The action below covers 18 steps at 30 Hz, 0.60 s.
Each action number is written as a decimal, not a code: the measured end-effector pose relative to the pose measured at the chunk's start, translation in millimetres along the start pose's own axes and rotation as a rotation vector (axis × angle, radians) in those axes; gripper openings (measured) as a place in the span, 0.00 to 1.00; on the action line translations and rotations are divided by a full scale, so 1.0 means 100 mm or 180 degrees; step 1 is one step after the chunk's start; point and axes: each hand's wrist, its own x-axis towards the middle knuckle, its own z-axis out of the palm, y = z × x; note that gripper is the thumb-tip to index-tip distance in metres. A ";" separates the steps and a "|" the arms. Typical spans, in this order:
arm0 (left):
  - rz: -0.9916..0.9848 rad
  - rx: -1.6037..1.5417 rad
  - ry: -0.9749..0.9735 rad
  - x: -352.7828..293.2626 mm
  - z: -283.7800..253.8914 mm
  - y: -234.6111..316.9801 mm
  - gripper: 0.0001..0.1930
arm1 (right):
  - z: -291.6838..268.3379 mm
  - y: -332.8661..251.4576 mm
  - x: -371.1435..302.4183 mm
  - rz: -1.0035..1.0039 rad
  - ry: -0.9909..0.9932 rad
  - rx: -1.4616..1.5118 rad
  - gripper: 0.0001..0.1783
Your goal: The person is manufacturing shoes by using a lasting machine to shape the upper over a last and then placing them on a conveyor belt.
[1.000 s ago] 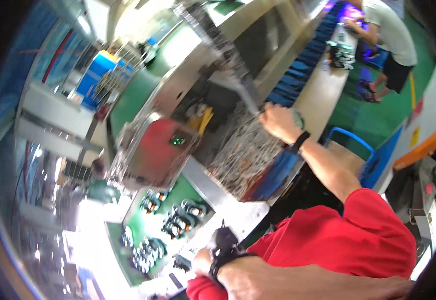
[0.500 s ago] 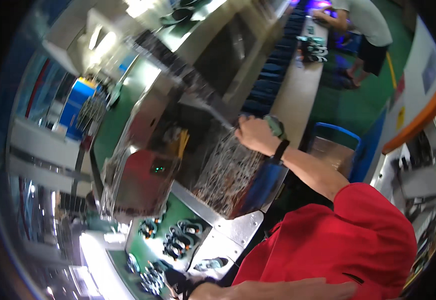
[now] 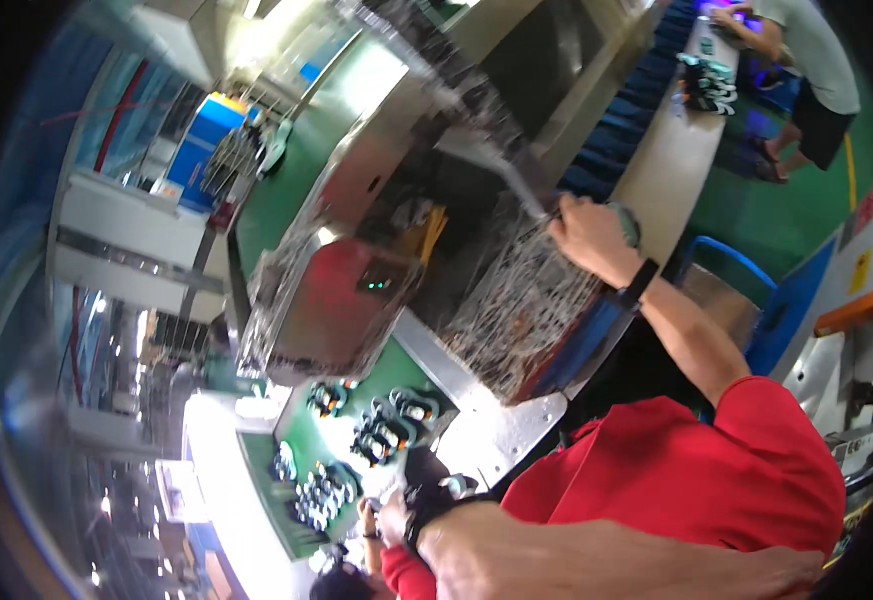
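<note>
My right hand [image 3: 596, 240], with a black band on the wrist, is at the upper corner of a machine's mesh-faced side [image 3: 521, 305]. Its fingers are curled, and a rounded grey-green thing [image 3: 624, 226] shows just behind the knuckles. How much of that thing is in the grip is hidden. Low in the picture my left hand [image 3: 423, 485] reaches over a metal plate [image 3: 506, 430]. It looks dark and smeared, so its fingers do not show. Partly covered beside it lies a pale shoe [image 3: 459, 487].
Several shoes [image 3: 381, 435] stand on a green surface. The machine's red panel [image 3: 341, 310] has green lights. A co-worker's hand [image 3: 388, 517] is close to my left hand. Another person [image 3: 806, 70] bends over a long bench [image 3: 671, 170]. A blue-framed cart [image 3: 726, 285] stands at the right.
The whole view has swung, shifting the machine right and up. My left hand has moved toward the pale shoe. A co-worker's head and red sleeve have appeared at the lower edge.
</note>
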 end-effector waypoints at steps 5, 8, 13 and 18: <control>0.0462 -0.1224 -0.0756 0.04 -0.16 -0.04 0.62 | -0.10 0.10 0.01 -0.0025 0.0155 -0.0019 0.17; -0.0114 -0.0118 -0.1255 0.21 -0.38 0.28 0.60 | -0.03 -0.10 0.00 -0.0073 -0.0005 -0.0063 0.23; -0.0989 0.1117 -0.0942 0.42 -1.04 0.79 0.30 | -0.01 -0.04 -0.09 -0.0194 0.0039 -0.0110 0.30; -0.1133 0.5181 -0.0394 1.17 -2.13 0.84 0.28 | -0.08 -0.05 -0.12 -0.0259 0.0188 -0.0294 0.32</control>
